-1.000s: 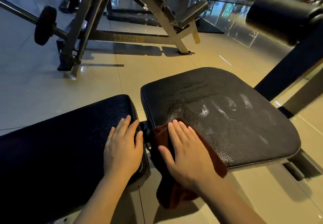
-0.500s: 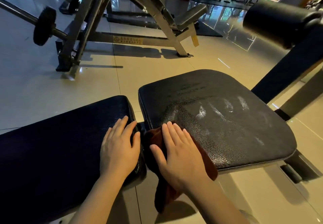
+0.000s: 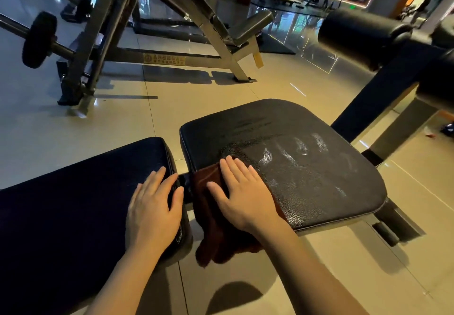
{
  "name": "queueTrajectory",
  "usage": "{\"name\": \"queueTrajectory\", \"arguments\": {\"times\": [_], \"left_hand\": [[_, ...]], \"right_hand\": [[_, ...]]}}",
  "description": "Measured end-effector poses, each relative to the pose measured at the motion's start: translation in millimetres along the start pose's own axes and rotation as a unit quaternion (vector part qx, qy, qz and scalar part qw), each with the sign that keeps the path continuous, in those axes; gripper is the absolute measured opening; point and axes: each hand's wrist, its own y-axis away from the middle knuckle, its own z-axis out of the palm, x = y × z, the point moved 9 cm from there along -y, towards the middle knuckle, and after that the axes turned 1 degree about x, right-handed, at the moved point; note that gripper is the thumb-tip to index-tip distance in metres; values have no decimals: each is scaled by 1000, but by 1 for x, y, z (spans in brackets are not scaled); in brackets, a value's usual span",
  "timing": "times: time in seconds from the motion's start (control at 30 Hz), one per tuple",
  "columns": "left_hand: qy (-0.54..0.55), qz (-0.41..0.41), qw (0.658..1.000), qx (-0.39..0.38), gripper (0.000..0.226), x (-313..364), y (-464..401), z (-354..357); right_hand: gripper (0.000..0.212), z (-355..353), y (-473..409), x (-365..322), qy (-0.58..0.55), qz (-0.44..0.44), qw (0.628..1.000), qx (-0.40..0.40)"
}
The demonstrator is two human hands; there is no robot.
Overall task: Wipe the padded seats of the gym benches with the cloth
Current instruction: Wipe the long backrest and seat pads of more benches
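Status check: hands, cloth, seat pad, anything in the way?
Left hand flat on back pad. Right hand flat, pressing brown cloth on seat pad's near-left corner. Streaks ahead, nothing blocking.

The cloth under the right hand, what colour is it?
Dark reddish brown. The cloth shows best in the head view, hanging off the seat pad below the right hand.

The seat pad (image 3: 307,167) is showing grained, glossy black leatherette; the cloth (image 3: 216,228) is looking fuzzy brown; floor tiles (image 3: 73,142) are gleaming smooth.
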Motion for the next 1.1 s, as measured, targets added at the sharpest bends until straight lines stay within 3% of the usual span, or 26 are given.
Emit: {"name": "queueTrajectory", "arguments": {"times": [0.33, 0.43, 0.6, 0.73, 0.93, 1.1], "left_hand": [[5, 2, 999, 33, 50, -2, -1, 4], [7, -1, 999, 39, 52, -1, -4, 4], [12, -11, 999, 36, 46, 0, -4, -1], [18, -15, 999, 33, 48, 1, -1, -2], [-6, -12, 999, 40, 53, -1, -2, 3], [-45, -6, 998, 43, 61, 4, -3, 5]], "right_hand": [[75, -42, -47, 141, 44, 206, 977, 37], [75, -35, -52, 111, 58, 181, 981, 50], [71, -6, -35, 3, 52, 32, 998, 9], [73, 4, 18, -38, 32, -40, 999, -9], [88, -10, 26, 15, 25, 25, 999, 26], [76, -26, -29, 93, 40, 120, 992, 24]]}}
